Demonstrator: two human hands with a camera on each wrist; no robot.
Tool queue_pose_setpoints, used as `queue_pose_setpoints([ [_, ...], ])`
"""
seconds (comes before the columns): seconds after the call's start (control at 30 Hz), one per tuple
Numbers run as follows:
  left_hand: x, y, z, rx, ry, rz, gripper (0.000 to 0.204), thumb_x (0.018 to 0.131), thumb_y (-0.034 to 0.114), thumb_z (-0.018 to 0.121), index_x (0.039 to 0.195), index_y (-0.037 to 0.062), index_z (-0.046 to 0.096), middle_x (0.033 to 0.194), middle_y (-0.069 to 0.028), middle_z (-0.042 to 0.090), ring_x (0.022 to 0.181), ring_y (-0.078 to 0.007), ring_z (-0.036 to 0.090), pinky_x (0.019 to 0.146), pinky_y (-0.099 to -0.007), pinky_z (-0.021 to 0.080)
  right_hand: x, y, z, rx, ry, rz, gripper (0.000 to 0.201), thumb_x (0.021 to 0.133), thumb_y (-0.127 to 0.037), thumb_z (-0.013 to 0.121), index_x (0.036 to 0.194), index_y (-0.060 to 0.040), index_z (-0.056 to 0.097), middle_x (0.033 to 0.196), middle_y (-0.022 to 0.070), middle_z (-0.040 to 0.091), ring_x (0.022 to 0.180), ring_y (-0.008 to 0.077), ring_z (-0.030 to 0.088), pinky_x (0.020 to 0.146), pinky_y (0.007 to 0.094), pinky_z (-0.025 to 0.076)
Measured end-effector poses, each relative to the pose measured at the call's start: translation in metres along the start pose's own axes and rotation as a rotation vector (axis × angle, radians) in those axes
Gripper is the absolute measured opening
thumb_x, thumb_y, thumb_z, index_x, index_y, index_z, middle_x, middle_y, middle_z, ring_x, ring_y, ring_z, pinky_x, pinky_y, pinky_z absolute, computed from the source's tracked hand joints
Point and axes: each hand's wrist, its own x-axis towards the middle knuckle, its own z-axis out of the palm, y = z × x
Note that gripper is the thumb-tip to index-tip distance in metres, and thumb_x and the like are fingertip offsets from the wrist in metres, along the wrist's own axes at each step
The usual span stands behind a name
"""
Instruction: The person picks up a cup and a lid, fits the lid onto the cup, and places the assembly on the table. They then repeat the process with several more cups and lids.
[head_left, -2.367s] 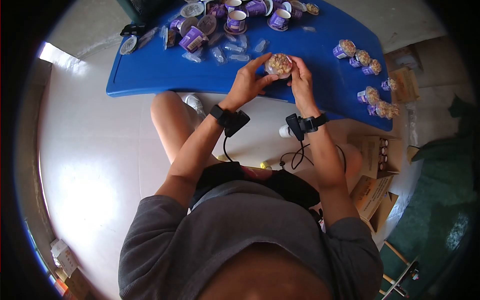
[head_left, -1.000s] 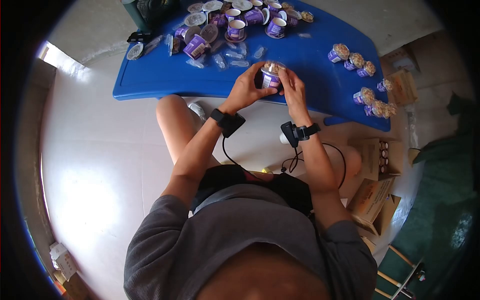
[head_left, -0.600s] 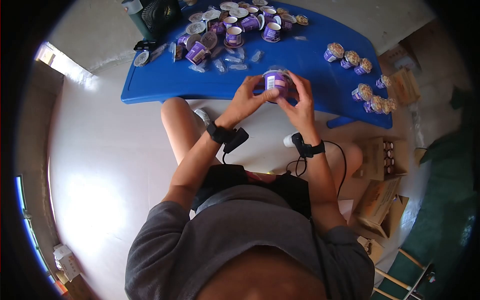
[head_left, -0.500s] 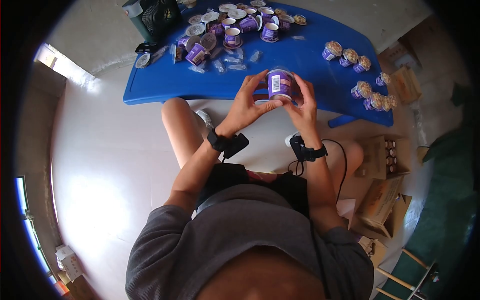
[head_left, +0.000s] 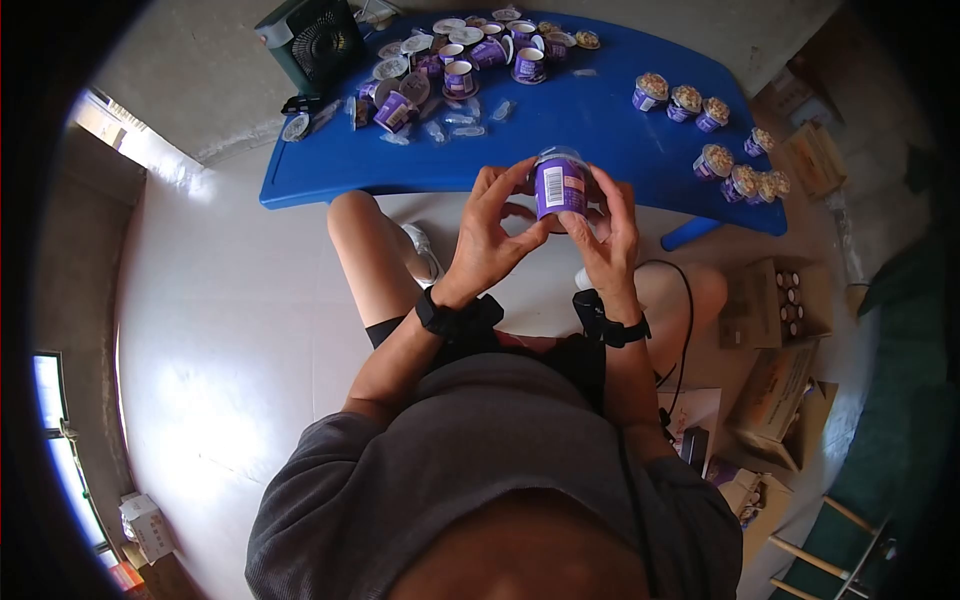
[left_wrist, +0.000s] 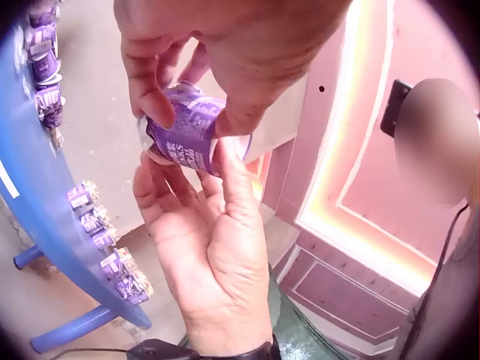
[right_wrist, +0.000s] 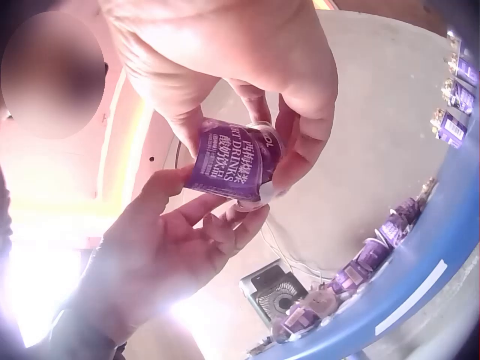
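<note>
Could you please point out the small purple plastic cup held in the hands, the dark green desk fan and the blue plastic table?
small purple plastic cup (head_left: 559, 187), head view, on its labelled side wall.
dark green desk fan (head_left: 325, 38), head view, on its round grille.
blue plastic table (head_left: 600, 120), head view, on a bare part of its top.

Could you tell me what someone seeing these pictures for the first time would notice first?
The eye goes first to the purple cup, held up above the lap between the left hand and the right hand, barcode facing the head camera. Behind it lies the blue table, with a clutter of open purple cups and lids at its far left and filled topped cups along its right edge.
</note>
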Motion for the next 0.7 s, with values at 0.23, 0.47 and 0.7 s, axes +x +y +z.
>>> queue_pose_setpoints([
  [0.23, 0.004, 0.012, -0.01, 0.098, -0.056, 0.167, 0.073, 0.065, 0.001, 0.077, 0.132, 0.0044, 0.049, 0.111, -0.0112, 0.048, 0.103, -0.0231, 0.053, 0.083, -0.031, 0.052, 0.005, -0.02, -0.007, -0.24, -0.108, -0.079, 0.067, 0.076, -0.022, 0.076, 0.133, -0.003, 0.046, 0.115, 0.0125, 0.044, 0.103, 0.0232, 0.05, 0.079, 0.033, 0.051],
  [0.47, -0.004, 0.011, -0.011, 0.119, -0.046, 0.16, 0.077, 0.06, -0.003, 0.078, 0.132, 0.0073, 0.052, 0.11, -0.0084, 0.051, 0.099, -0.0185, 0.049, 0.072, -0.0258, 0.05, 0.002, -0.028, -0.003, -0.378, -0.113, -0.183, 0.07, 0.072, -0.021, 0.079, 0.134, -0.0099, 0.048, 0.112, 0.0108, 0.042, 0.098, 0.0228, 0.046, 0.076, 0.0314, 0.051],
  [0.7, -0.006, -0.004, 0.007, -0.017, 0.071, 0.191, 0.079, 0.064, -0.006, 0.075, 0.136, 0.007, 0.044, 0.117, -0.0103, 0.047, 0.109, -0.0211, 0.05, 0.09, -0.0334, 0.051, -0.002, -0.004, 0.015, -0.021, 0.013, -0.054, 0.065, 0.08, -0.019, 0.074, 0.135, -0.0062, 0.043, 0.118, 0.0124, 0.043, 0.11, 0.0237, 0.048, 0.086, 0.0327, 0.051],
])
